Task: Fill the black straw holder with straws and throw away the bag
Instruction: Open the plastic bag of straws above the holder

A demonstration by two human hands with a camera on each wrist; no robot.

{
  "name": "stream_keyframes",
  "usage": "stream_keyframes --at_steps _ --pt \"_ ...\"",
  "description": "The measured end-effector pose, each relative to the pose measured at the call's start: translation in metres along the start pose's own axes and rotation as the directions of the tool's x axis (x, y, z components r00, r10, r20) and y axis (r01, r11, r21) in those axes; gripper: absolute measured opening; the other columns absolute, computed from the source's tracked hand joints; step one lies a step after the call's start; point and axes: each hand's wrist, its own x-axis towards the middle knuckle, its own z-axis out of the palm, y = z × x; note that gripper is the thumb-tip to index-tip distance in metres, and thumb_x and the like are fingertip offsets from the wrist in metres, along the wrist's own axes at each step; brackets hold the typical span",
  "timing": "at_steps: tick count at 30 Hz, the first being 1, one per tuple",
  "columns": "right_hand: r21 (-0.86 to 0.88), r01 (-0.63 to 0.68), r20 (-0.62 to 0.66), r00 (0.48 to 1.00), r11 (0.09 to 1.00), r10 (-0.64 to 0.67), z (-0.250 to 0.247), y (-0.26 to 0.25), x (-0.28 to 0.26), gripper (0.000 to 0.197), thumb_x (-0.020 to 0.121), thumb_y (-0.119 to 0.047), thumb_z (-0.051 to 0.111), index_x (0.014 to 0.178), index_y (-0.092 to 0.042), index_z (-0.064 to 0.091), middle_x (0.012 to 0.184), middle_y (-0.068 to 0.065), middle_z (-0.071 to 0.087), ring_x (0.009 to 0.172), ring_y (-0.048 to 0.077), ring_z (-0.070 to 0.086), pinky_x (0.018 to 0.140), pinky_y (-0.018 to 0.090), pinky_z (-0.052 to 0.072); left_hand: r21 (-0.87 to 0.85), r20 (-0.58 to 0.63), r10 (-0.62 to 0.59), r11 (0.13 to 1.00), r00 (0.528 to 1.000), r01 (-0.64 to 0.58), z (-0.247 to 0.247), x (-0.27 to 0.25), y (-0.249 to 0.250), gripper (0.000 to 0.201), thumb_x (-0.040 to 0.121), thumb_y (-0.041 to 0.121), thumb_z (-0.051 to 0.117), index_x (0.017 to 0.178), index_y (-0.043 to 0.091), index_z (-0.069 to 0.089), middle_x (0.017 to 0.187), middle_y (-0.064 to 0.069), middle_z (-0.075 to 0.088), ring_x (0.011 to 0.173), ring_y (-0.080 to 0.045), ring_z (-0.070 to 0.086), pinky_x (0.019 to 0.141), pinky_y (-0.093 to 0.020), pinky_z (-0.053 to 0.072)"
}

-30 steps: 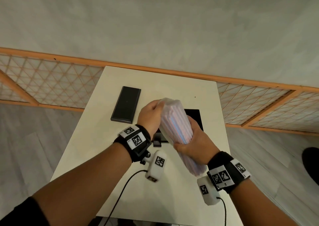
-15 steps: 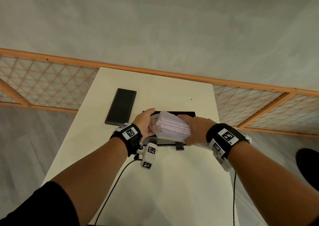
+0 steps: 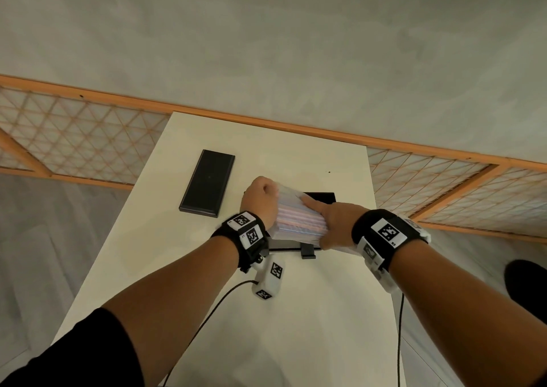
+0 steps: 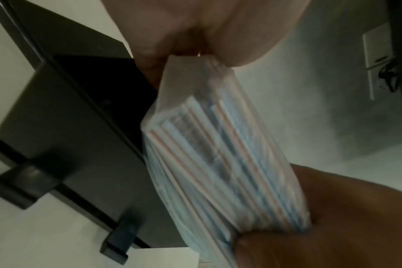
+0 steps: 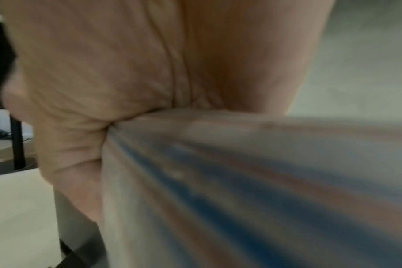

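Note:
A clear plastic bag of striped straws (image 3: pixel 297 219) lies roughly level between both hands, just above the open black straw holder (image 3: pixel 322 197) on the white table. My left hand (image 3: pixel 260 198) pinches the bag's left end; in the left wrist view its fingers (image 4: pixel 149 36) clamp the bag's flat sealed edge (image 4: pixel 184 76), and the holder (image 4: pixel 64 116) sits below. My right hand (image 3: pixel 331 224) grips the bag's right end, thumb under and fingers over. The right wrist view shows only my palm (image 5: pixel 126 72) and the blurred bag (image 5: pixel 241 181).
A flat black lid (image 3: pixel 208 187) lies on the table (image 3: pixel 266 327) left of the holder. A wooden lattice rail (image 3: pixel 74 138) runs behind the table. Cables (image 3: pixel 213 306) trail from the wrist cameras over the near table. A dark shape (image 3: pixel 527 292) sits on the floor at right.
The bag has swung from upright to nearly level and dropped toward the holder. My right hand moved from under the bag to its right end; the left hand stays on the left end.

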Motion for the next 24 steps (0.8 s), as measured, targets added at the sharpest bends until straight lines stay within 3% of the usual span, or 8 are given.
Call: stream_keyframes --at_steps 4,7,9,11,12,18,22,24 --pt "0.007 -0.049 0.069 0.996 0.999 0.049 -0.008 0.001 0.007 0.112 0.073 -0.036 0.075 0.159 -0.039 0.003 0.11 0.004 0.065 0.097 0.025 0.063 0.09 0.041 0.057 0.034 0.019 -0.046 0.998 0.999 0.045 0.003 0.001 -0.001 0.032 0.106 0.033 0.033 0.114 0.008 0.053 0.096 -0.004 0.06 0.075 -0.014 0.054 0.06 -0.028 0.041" --pt "0.029 -0.073 0.111 0.991 0.997 0.07 -0.014 0.0 0.009 0.081 0.071 -0.03 0.075 0.143 -0.026 0.038 0.1 0.002 0.064 0.089 0.024 0.062 0.085 0.041 0.058 0.061 0.154 -0.128 0.991 0.98 0.119 -0.003 0.006 -0.005 0.051 0.097 0.052 0.043 0.11 0.005 0.056 0.093 -0.006 0.063 0.081 -0.021 0.06 0.065 -0.032 0.045" --pt "0.007 -0.102 0.142 0.985 0.995 0.1 -0.018 -0.001 0.01 0.058 0.072 -0.025 0.074 0.124 -0.021 0.049 0.096 0.003 0.061 0.084 0.022 0.06 0.08 0.038 0.056 0.089 0.312 -0.22 0.975 0.924 0.202 -0.011 0.01 -0.007 0.062 0.088 0.063 0.051 0.112 0.007 0.063 0.1 -0.006 0.069 0.092 -0.023 0.066 0.079 -0.034 0.052" --pt "-0.022 -0.129 0.161 0.978 0.991 0.131 -0.021 -0.003 0.013 0.05 0.071 -0.022 0.073 0.116 -0.017 0.052 0.097 0.003 0.061 0.081 0.02 0.058 0.074 0.034 0.054 -0.003 0.464 -0.281 0.948 0.84 0.318 -0.022 0.013 -0.009 0.051 0.089 0.055 0.062 0.116 0.012 0.068 0.111 -0.009 0.073 0.102 -0.024 0.069 0.095 -0.041 0.054" --pt "-0.035 -0.139 0.167 0.976 0.99 0.143 -0.022 -0.003 0.015 0.049 0.07 -0.022 0.073 0.114 -0.016 0.054 0.098 0.004 0.061 0.08 0.02 0.058 0.07 0.032 0.052 -0.059 0.531 -0.282 0.929 0.799 0.367 -0.027 0.014 -0.01 0.046 0.09 0.048 0.066 0.118 0.012 0.069 0.114 -0.01 0.073 0.104 -0.024 0.069 0.098 -0.041 0.054" --pt "-0.097 -0.168 0.2 0.962 0.981 0.184 -0.031 -0.007 0.02 0.06 0.061 -0.024 0.072 0.118 -0.017 0.055 0.102 0.007 0.067 0.082 0.022 0.064 0.065 0.029 0.05 -0.194 0.688 -0.286 0.812 0.666 0.55 -0.043 0.01 -0.019 0.046 0.09 0.037 0.071 0.126 0.008 0.063 0.12 -0.01 0.072 0.112 -0.024 0.068 0.092 -0.038 0.057" --pt "-0.05 -0.153 0.125 0.98 0.987 0.158 -0.029 -0.006 0.02 0.071 0.058 -0.028 0.074 0.125 -0.019 0.051 0.098 0.004 0.066 0.085 0.024 0.066 0.075 0.036 0.059 -0.241 0.634 -0.315 0.787 0.706 0.567 -0.033 0.008 -0.023 0.045 0.09 0.034 0.073 0.123 0.005 0.064 0.114 -0.012 0.073 0.105 -0.025 0.071 0.088 -0.038 0.059" --pt "-0.027 -0.122 0.085 0.989 0.992 0.124 -0.029 -0.004 0.017 0.086 0.062 -0.034 0.074 0.14 -0.025 0.04 0.106 0.003 0.065 0.09 0.025 0.066 0.082 0.043 0.06 -0.23 0.586 -0.339 0.801 0.736 0.553 -0.028 0.009 -0.025 0.043 0.09 0.033 0.073 0.121 0.004 0.064 0.111 -0.014 0.074 0.099 -0.025 0.072 0.083 -0.037 0.06"
